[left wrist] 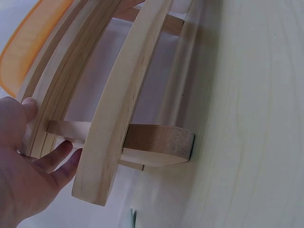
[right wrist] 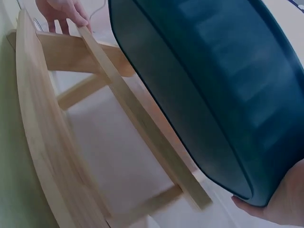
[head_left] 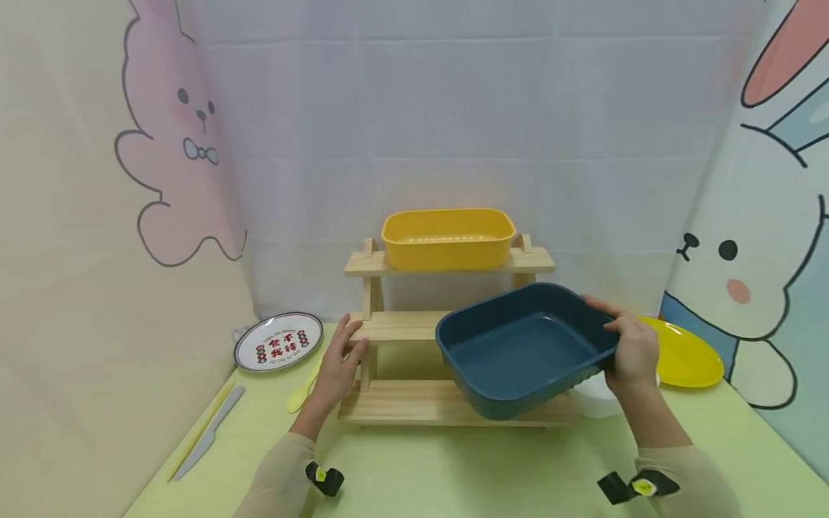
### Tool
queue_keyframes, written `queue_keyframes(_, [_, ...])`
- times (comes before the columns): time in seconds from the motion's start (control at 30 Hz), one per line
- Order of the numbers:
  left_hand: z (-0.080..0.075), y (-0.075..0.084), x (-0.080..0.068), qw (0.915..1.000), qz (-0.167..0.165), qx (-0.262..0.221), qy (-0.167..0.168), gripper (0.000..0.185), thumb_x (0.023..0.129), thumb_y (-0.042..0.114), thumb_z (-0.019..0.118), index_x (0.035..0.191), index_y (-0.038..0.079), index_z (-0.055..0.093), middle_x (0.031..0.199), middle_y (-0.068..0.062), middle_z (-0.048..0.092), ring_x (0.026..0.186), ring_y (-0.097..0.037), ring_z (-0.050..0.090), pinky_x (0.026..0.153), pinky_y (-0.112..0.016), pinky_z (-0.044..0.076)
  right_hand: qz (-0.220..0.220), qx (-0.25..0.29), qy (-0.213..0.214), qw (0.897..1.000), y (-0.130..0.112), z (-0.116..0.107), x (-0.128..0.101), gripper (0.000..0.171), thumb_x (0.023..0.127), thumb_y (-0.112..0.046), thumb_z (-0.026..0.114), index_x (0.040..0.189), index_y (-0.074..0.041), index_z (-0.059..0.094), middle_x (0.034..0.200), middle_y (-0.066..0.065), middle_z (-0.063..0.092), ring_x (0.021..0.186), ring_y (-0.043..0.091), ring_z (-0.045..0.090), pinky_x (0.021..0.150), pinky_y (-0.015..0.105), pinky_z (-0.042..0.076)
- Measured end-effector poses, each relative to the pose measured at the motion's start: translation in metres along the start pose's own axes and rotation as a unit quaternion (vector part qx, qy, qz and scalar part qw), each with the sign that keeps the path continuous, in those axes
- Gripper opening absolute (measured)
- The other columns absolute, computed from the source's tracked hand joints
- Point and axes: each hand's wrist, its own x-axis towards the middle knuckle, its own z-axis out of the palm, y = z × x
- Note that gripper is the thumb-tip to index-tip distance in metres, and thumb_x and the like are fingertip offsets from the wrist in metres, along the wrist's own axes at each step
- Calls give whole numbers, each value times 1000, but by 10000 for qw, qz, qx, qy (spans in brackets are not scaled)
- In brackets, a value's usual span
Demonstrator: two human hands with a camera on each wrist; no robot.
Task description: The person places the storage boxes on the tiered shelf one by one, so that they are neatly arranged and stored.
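A dark blue rectangular tub (head_left: 524, 349) hangs tilted toward me in front of a three-step wooden rack (head_left: 395, 325). My right hand (head_left: 631, 345) grips the tub's right rim, thumb inside; from the right wrist view the tub's underside (right wrist: 223, 90) fills the frame above the rack's slats (right wrist: 137, 114). My left hand (head_left: 340, 363) rests on the left end of the middle shelf, fingers fairly straight against the wood (left wrist: 109, 109). A yellow tub (head_left: 448, 237) sits on the top shelf.
A round printed plate (head_left: 278, 342) leans at the back left. A pale yellow spoon (head_left: 301, 396) and a grey knife (head_left: 209, 432) lie on the green table left of the rack. A yellow plate (head_left: 686, 356) and a white bowl (head_left: 592, 403) sit to the right.
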Motion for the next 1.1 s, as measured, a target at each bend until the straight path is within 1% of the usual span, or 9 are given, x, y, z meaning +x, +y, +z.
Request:
queue_keyframes(0.2, [1, 8, -1, 9999, 107, 105, 1, 46, 106, 18, 53, 147, 0, 44, 165, -16, 14, 120, -40, 56, 93, -35, 51, 170, -109, 871, 9960, 21, 33, 2, 51, 83, 12, 33, 107, 1, 77, 108, 3, 75, 118, 22, 56, 87, 23, 49])
queue_keyframes(0.27, [1, 14, -2, 10000, 1, 76, -24, 46, 106, 15, 51, 147, -3, 42, 165, -17, 12, 122, -42, 54, 96, -41, 50, 100, -240, 964, 9950, 29, 44, 3, 51, 83, 11, 33, 109, 3, 76, 111, 4, 74, 118, 23, 56, 88, 23, 49])
queue_keyframes(0.37, [2, 11, -3, 10000, -16, 14, -66, 46, 106, 16, 51, 148, -1, 43, 165, -16, 12, 123, -42, 54, 96, -41, 50, -18, -668, 1139, 9912, 40, 57, 5, 48, 83, 9, 35, 113, 6, 73, 111, 2, 73, 121, 21, 54, 91, 24, 46])
queue_keyframes(0.47, [3, 3, -2, 10000, 28, -19, -85, 47, 106, 23, 53, 148, 4, 44, 166, -10, 13, 121, -36, 56, 92, -33, 52, -175, -1335, 1298, 9824, 51, 66, 7, 46, 85, 6, 37, 115, 6, 71, 117, 5, 72, 124, 18, 51, 93, 25, 39])
queue_keyframes(0.57, [4, -1, -2, 10000, 13, -40, -54, 47, 105, 25, 54, 148, 7, 46, 166, -7, 14, 120, -33, 58, 90, -30, 52, -250, -1676, 1367, 9760, 60, 73, 9, 46, 86, 3, 36, 116, 4, 72, 125, 10, 68, 125, 16, 49, 92, 26, 35])
queue_keyframes(0.73, [2, 0, -2, 9999, 59, 82, 20, 46, 105, 22, 54, 147, 5, 45, 166, -10, 15, 120, -33, 58, 90, -29, 51, -404, -1751, 1482, 9725, 68, 85, 14, 46, 88, 1, 34, 115, 3, 71, 129, 12, 64, 122, 18, 49, 89, 27, 34])
queue_keyframes(0.93, [1, 19, -7, 9999, 59, 143, 67, 45, 105, 12, 53, 146, -4, 44, 164, -18, 15, 120, -40, 57, 96, -45, 49, -430, -1773, 1694, 9685, 75, 101, 14, 43, 93, -2, 32, 113, 2, 69, 131, 11, 62, 106, 22, 50, 81, 27, 35])
queue_keyframes(1.0, [0, 30, -10, 9999, 63, 111, 50, 44, 105, 8, 53, 145, -7, 43, 163, -21, 15, 120, -42, 56, 97, -49, 48, -474, -1740, 1650, 9697, 77, 105, 15, 41, 94, -2, 32, 112, 3, 68, 131, 12, 62, 109, 23, 51, 85, 28, 36])
queue_keyframes(1.1, [-1, 42, -12, 9999, 26, 168, -32, 44, 105, 7, 52, 145, -8, 43, 163, -24, 15, 120, -42, 56, 96, -45, 49, -520, -1623, 1613, 9721, 79, 109, 15, 39, 95, -1, 32, 113, 5, 66, 130, 14, 62, 122, 25, 50, 97, 34, 37])
